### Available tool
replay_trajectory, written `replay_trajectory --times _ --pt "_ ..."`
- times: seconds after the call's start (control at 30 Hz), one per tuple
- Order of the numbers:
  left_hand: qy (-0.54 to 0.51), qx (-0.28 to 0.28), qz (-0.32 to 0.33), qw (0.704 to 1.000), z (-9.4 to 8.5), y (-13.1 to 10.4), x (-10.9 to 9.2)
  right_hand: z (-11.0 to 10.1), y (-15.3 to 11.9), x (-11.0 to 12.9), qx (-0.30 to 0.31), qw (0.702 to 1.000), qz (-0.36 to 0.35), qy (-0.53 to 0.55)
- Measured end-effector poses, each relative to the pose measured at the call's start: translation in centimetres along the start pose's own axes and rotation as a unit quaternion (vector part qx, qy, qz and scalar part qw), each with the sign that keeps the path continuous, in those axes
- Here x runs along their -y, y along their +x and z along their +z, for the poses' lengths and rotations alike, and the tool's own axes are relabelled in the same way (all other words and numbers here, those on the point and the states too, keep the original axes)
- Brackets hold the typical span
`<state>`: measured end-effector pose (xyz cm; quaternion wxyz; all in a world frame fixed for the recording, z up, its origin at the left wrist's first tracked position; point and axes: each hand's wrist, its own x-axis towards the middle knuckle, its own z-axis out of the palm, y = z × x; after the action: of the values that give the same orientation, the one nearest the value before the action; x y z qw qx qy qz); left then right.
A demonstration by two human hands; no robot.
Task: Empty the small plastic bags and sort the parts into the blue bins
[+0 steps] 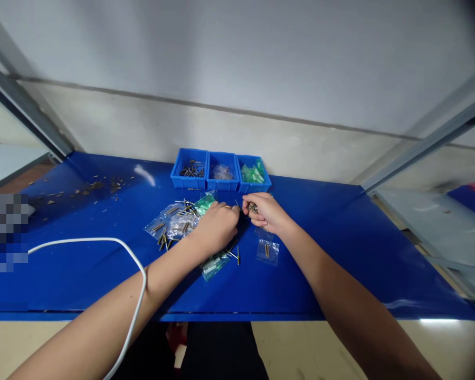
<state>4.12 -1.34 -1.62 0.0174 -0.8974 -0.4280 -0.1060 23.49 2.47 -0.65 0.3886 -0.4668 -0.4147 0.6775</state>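
Note:
My right hand (266, 211) is curled around several small brass-coloured metal pins (253, 207), whose ends show between the fingers. Beside it, my left hand (218, 226) is bent downward over a pile, its fingers drawn together. A thin metal pin shows near its fingertips, but what the fingers grip is hidden. Under and around the left hand lie loose metal pins (238, 256), clear bags (181, 224) with pins in them, and green packets (214, 266). A small clear bag (267, 252) holding a pair of pins lies below my right hand.
Three joined blue bins stand against the wall: one with metal pins (192, 169), one with clear bags (222, 172), one with green packets (253, 174). Brown debris (97, 186) is scattered at the table's left. A white cable (136, 258) crosses over my left forearm.

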Motion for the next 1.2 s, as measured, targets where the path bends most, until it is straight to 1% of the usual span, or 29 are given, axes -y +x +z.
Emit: replay_trajectory --times 0.07,0.23,0.37,0.6,0.7,0.8,0.9,1.03,1.2 --pt "-0.010 0.000 0.000 1.000 0.0 0.0 0.0 0.1 -0.1 0.1 0.014 1.000 -0.001 0.015" --pt "-0.015 -0.022 0.000 1.000 -0.4 0.0 0.1 0.4 -0.6 0.3 0.037 0.997 -0.011 0.070" --pt "-0.022 -0.013 -0.012 1.000 -1.0 0.0 -0.1 0.8 -0.8 0.6 0.044 0.994 -0.003 0.096" --pt "-0.050 -0.006 -0.007 0.999 -1.0 -0.1 0.1 0.9 -0.9 0.6 0.033 0.991 0.016 0.125" --pt "-0.061 -0.013 -0.019 0.998 -1.1 -0.1 0.4 0.8 -0.8 0.7 0.038 0.990 0.027 0.136" --pt "-0.102 -0.024 -0.040 0.994 -1.2 0.0 0.7 0.5 -0.8 0.9 0.046 0.986 0.036 0.155" --pt "-0.141 -0.048 -0.052 0.988 -1.3 0.0 0.9 0.4 -0.8 1.0 0.055 0.982 0.034 0.180" --pt "-0.177 -0.084 -0.037 0.980 -1.4 -0.1 1.0 0.2 -0.8 1.2 0.057 0.976 0.031 0.207" --pt "-0.233 -0.115 -0.024 0.965 -0.9 -0.2 1.5 0.0 -0.8 1.4 0.047 0.971 0.023 0.233"
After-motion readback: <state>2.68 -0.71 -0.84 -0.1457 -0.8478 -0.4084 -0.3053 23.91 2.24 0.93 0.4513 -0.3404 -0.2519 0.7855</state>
